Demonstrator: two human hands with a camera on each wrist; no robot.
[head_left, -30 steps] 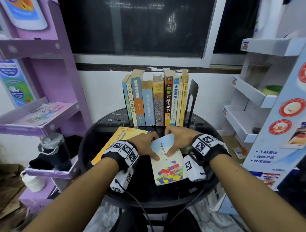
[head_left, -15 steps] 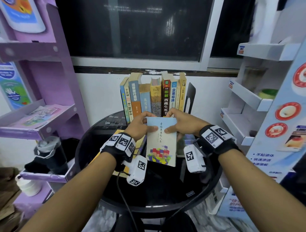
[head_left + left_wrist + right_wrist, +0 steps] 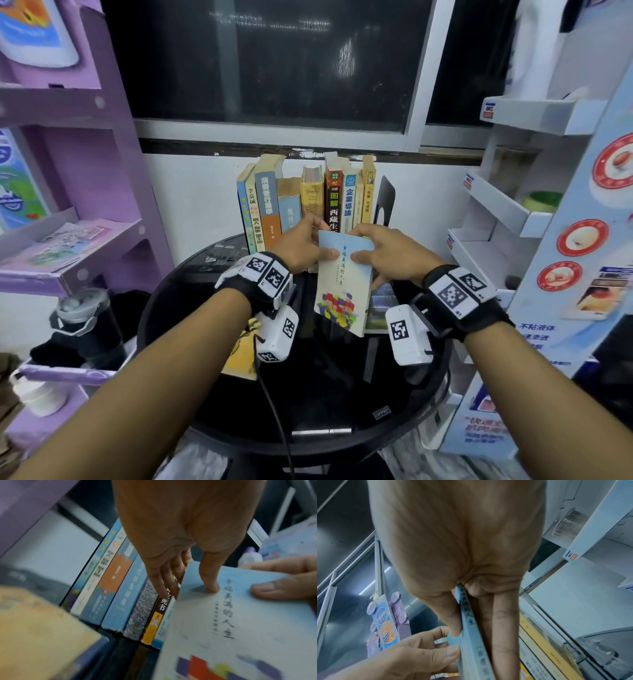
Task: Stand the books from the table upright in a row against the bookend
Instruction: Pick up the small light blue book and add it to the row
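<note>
A thin pale blue book [image 3: 344, 284] with coloured blocks on its cover is held upright above the round black table [image 3: 329, 411], in front of the row of standing books [image 3: 305, 202]. My left hand [image 3: 303, 246] pinches its upper left edge, thumb [image 3: 210, 577] on the cover and fingers behind. My right hand [image 3: 383, 255] pinches its upper right edge, thumb on the cover; the book's spine [image 3: 471, 635] runs between thumb and fingers. The black bookend [image 3: 385, 202] stands at the row's right end. A yellow book [image 3: 241, 353] lies flat under my left wrist.
Another flat book [image 3: 380, 308] shows behind the held one, near my right wrist. A purple shelf unit [image 3: 68, 171] stands left of the table, a white display rack [image 3: 513, 212] to the right. A dark bottle [image 3: 85, 329] stands low at the left.
Both hands lifted the pale blue book off the table and tipped it upright. It has moved a little farther towards the row of standing books.
</note>
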